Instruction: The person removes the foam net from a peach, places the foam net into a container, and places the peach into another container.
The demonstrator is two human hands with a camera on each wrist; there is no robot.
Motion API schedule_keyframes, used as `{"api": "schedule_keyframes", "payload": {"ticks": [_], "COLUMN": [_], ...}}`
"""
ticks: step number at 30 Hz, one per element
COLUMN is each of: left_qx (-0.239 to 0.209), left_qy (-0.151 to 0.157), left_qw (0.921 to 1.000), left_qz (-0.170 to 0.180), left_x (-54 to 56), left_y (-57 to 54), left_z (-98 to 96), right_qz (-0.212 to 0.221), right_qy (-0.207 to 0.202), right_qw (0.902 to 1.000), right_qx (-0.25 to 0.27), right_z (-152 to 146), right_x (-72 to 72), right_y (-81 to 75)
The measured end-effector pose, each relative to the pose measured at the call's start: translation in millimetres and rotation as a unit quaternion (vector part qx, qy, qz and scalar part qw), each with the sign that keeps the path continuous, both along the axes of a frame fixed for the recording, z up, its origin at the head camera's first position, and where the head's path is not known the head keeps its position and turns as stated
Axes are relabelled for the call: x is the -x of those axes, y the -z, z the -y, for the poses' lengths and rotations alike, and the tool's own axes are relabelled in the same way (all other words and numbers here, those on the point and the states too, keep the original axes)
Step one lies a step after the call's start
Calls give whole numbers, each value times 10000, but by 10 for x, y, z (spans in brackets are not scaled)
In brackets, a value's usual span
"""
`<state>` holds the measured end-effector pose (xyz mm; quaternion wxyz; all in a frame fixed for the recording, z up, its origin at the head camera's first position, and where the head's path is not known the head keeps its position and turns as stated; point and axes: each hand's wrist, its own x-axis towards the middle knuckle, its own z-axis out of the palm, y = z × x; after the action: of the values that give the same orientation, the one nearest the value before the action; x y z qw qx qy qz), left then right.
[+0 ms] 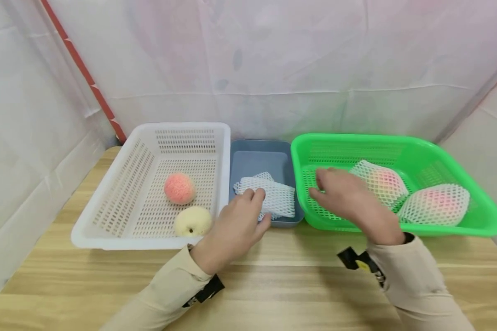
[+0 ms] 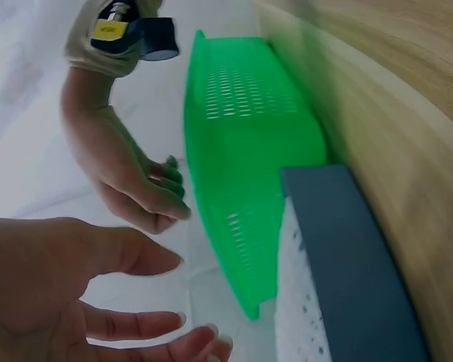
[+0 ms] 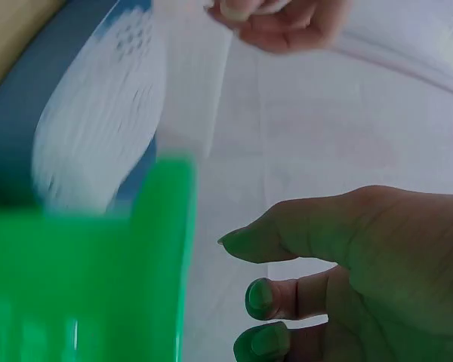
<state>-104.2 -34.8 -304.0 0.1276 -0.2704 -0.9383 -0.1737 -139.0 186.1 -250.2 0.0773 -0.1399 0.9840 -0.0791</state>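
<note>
Plainly, both hands are free: we see the left hand (image 1: pixel 234 227) above the near side of the grey-blue tray (image 1: pixel 261 158) at the centre of the frame, thumb and fingers apart with nothing between them, and the right hand (image 1: pixel 349 195) above the green basket (image 1: pixel 356 139) right of centre, likewise relaxed and empty. We judge that the tray sits between the two baskets so either hand can reach the white foam nets (image 1: pixel 279 195) in it, and that such netting serves to cushion soft fruit. As for the containers, the white basket (image 1: pixel 128 242) at the left of the frame holds two bare fruits, a pinkish-red fruit (image 1: pixel 180 188) near its middle and a pale yellow fruit (image 1: pixel 193 220) lower down by the front wall. The nets lie overlapping in the tray's nearer part; we cannot tell how many. The green basket holds two sleeved fruits: one netted fruit (image 1: pixel 383 184) partly behind the right hand, and a second netted fruit (image 1: pixel 436 204) toward the lower right. All three containers stand on the wooden table (image 1: pixel 273 285).
</note>
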Motion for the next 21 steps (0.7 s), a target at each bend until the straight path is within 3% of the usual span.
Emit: {"api": "schedule_keyframes", "payload": {"ticks": [5,9,14,21], "left_qx": [539,537,662,895], "left_qy": [-366,-716,-1132,-1464], "left_qw": [9974,9959,9895,9824], "left_qz": [-304,120,599,731], "left_x": [71,98,154,267], "left_y": [88,100,132,156], "left_z": [-214,-382,-562,-750], "right_qz": [49,334,388,189], "right_qy": [90,172,365,704], "right_qw": [9995,9974,9944,9917], "right_qx": [-313,-612,-908,-1060], "right_z": [-334,-549,-802,-1108], "right_x": [55,138,241,293], "right_y": [-34,-94,-129,-14]}}
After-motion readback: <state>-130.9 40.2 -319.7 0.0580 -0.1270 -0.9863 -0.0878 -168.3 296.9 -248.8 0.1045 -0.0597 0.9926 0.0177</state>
